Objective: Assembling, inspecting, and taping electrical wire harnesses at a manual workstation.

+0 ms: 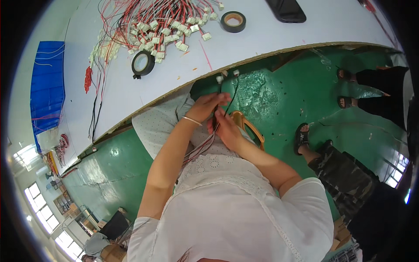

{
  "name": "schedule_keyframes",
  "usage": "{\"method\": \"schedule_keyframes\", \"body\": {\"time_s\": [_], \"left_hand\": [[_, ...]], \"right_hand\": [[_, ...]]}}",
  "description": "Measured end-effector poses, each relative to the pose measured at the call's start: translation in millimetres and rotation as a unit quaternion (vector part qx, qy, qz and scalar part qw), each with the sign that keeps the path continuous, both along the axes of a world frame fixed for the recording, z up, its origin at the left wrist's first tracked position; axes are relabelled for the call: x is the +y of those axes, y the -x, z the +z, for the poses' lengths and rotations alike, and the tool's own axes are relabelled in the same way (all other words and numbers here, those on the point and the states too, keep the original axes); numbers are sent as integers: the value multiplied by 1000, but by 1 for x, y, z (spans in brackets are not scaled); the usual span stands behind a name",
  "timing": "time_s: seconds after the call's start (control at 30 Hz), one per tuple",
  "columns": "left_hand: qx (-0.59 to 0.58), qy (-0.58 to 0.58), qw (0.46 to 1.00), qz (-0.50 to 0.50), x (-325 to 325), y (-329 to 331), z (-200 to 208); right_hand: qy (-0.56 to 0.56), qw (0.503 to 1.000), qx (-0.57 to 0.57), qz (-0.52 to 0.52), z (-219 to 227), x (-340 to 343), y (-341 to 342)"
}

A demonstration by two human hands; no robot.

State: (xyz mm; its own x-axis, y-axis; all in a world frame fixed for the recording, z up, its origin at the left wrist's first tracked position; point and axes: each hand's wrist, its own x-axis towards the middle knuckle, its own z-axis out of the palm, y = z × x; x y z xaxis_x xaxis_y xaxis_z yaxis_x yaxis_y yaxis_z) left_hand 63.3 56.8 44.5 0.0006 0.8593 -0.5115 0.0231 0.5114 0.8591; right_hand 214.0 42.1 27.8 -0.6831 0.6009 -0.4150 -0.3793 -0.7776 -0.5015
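Observation:
Close together over my lap, both hands are closed around a wire harness (pixel 204 143) of red, white and dark strands. My left hand (pixel 207 106), on the arm with a bracelet, grips its dark upper part, just below a white connector (pixel 219 80). Slightly lower and to the right, my right hand (pixel 228 131) pinches the same bundle. A separate black lead runs up to another small white connector (pixel 236 73). The loose strands trail down toward my waist. My fingers hide whatever lies between them at the grip.
The white table (pixel 174 74) ahead bears a heap of wires with white connectors (pixel 163 32), two black tape rolls (pixel 143 63) (pixel 233 22) and a phone (pixel 286 10). A yellow chair part (pixel 251 126) is beside my right arm. People's legs and sandalled feet (pixel 302 136) are at right.

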Motion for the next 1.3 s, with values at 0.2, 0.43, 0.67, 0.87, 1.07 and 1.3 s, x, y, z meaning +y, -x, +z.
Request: {"method": "schedule_keyframes", "body": {"time_s": [0.2, 0.43, 0.67, 0.87, 1.07, 1.3], "left_hand": [[-160, 90, 983, 14, 25, -22, 2], [-187, 118, 973, 71, 35, -27, 5], [-211, 77, 971, 78, 37, -26, 15], [-311, 108, 942, 56, 33, -29, 4], [-267, 146, 953, 7, 30, -39, 10], [-67, 143, 983, -95, -101, 39, 44]], "right_hand": [[-78, 994, -61, 54, -1, -1, -16], [-175, 971, -123, 110, -20, -16, -14], [-365, 878, -212, 227, -7, -7, -21], [13, 998, 42, 55, -10, 65, -47], [-28, 992, -119, 10, 7, 101, -25], [242, 942, 1, -232, -107, 196, -113]]}}
